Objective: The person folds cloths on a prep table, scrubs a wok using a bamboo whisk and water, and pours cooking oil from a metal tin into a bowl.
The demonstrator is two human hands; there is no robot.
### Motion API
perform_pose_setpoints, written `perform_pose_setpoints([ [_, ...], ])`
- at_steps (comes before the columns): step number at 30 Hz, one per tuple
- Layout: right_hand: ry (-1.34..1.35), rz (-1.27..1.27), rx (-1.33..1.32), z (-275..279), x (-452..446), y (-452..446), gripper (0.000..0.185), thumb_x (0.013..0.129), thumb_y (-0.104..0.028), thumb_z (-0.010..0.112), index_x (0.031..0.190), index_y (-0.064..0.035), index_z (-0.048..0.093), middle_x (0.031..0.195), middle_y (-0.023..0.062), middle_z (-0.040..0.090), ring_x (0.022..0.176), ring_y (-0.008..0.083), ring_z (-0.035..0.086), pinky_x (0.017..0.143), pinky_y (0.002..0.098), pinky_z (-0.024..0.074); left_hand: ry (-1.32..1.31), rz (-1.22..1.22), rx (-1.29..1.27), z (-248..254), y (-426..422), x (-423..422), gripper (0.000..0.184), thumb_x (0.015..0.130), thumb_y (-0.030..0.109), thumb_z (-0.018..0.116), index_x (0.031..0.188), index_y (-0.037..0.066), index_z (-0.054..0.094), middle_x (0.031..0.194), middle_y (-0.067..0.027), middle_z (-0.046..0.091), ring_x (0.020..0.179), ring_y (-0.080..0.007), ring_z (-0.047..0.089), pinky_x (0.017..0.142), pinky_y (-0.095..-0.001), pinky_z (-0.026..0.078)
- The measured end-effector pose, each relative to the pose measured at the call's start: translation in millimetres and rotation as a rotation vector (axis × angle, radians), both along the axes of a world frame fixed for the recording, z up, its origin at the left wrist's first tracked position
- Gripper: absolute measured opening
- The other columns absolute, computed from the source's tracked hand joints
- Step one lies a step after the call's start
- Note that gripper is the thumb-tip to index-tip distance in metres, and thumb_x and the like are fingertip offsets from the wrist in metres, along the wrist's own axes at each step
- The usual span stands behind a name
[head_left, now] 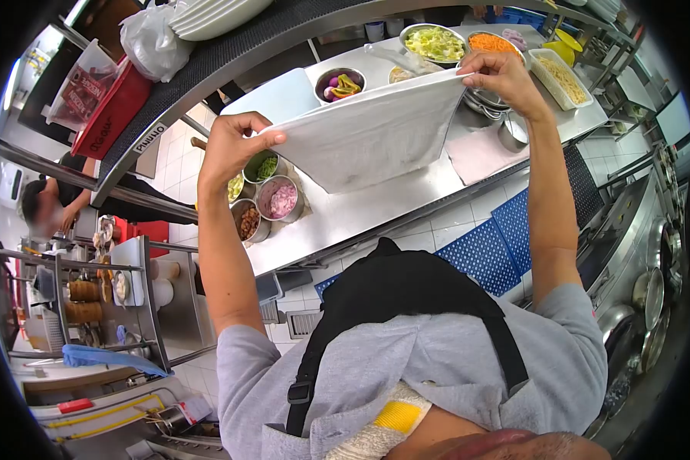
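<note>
A white cloth [376, 134] hangs stretched between my two hands above the steel table [345, 218]. My left hand [236, 149] pinches its left corner between thumb and fingers. The right corner is pinched by my right hand [507, 83]. Below my left hand stand metal containers of chopped pink onion [282, 201], chopped green herbs [267, 169] and brown diced pieces [249, 222]. A bowl with purple and yellow vegetables [340, 86] sits behind the cloth. Near my right hand are a bowl of shredded carrot [492, 43] and a metal cup [513, 135]. The cloth hides part of the table.
A bowl of chopped greens [435, 43] and a white tray of pale strips [561, 79] stand at the back. A pale folded cloth [483, 153] lies at the right. A steel shelf [207, 77] runs overhead. Another person [61, 192] works at far left.
</note>
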State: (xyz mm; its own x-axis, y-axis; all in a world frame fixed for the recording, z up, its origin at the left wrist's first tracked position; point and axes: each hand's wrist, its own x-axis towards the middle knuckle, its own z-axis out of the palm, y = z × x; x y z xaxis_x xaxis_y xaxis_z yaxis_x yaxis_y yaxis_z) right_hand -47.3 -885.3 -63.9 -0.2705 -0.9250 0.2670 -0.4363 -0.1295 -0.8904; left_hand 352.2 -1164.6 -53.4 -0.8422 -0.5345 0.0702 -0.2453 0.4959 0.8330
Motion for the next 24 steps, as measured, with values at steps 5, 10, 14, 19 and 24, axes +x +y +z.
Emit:
perform_pose_setpoints([
  [5, -0.096, 0.003, -0.019, -11, -3, 0, 0.019, 0.080, -0.002, 0.077, 0.098, 0.0012, 0.071, 0.104, 0.0048, 0.063, 0.092, 0.0099, 0.061, 0.085, 0.0224, 0.0491, 0.316, 0.059, 0.090, -12, 19, 0, 0.009, 0.085, 0.007, 0.078, 0.086, -0.001, 0.075, 0.091, -0.0046, 0.069, 0.082, -0.0096, 0.059, 0.075, -0.0236, 0.045],
  [10, -0.084, 0.007, -0.046, -22, 2, 2, 0.017, 0.085, -0.006, 0.076, 0.100, 0.0006, 0.072, 0.101, 0.0029, 0.068, 0.090, 0.0076, 0.061, 0.082, 0.0214, 0.0489, 0.237, -0.052, -0.162, -25, 21, 9, 0.024, 0.086, -0.010, 0.061, 0.102, 0.001, 0.074, 0.101, -0.0045, 0.065, 0.088, -0.0105, 0.056, 0.081, -0.0238, 0.046],
  [14, 0.045, -0.068, -0.003, -6, 18, 12, 0.016, 0.087, -0.009, 0.074, 0.101, 0.0001, 0.073, 0.099, 0.0018, 0.068, 0.089, 0.0070, 0.059, 0.082, 0.0218, 0.0476, 0.093, 0.025, -0.158, 0, 51, 12, 0.019, 0.086, -0.009, 0.065, 0.098, 0.000, 0.076, 0.098, -0.0047, 0.067, 0.087, -0.0102, 0.058, 0.079, -0.0237, 0.046],
  [19, 0.018, -0.023, -0.051, -5, 21, 28, 0.018, 0.086, -0.009, 0.075, 0.100, 0.0011, 0.073, 0.096, 0.0009, 0.066, 0.089, 0.0081, 0.058, 0.081, 0.0224, 0.0462, 0.296, 0.046, 0.056, -8, 45, 28, 0.014, 0.081, 0.000, 0.078, 0.094, -0.003, 0.076, 0.090, -0.0088, 0.072, 0.080, -0.0124, 0.063, 0.073, -0.0233, 0.050],
  [24, -0.016, 0.002, -0.135, 1, 30, 50, 0.019, 0.086, -0.006, 0.073, 0.105, 0.0009, 0.072, 0.096, 0.0019, 0.065, 0.091, 0.0087, 0.059, 0.082, 0.0221, 0.0464, 0.516, 0.083, 0.192, -15, 51, 48, 0.013, 0.081, 0.001, 0.079, 0.093, -0.002, 0.076, 0.092, -0.0094, 0.072, 0.083, -0.0130, 0.064, 0.077, -0.0241, 0.050],
])
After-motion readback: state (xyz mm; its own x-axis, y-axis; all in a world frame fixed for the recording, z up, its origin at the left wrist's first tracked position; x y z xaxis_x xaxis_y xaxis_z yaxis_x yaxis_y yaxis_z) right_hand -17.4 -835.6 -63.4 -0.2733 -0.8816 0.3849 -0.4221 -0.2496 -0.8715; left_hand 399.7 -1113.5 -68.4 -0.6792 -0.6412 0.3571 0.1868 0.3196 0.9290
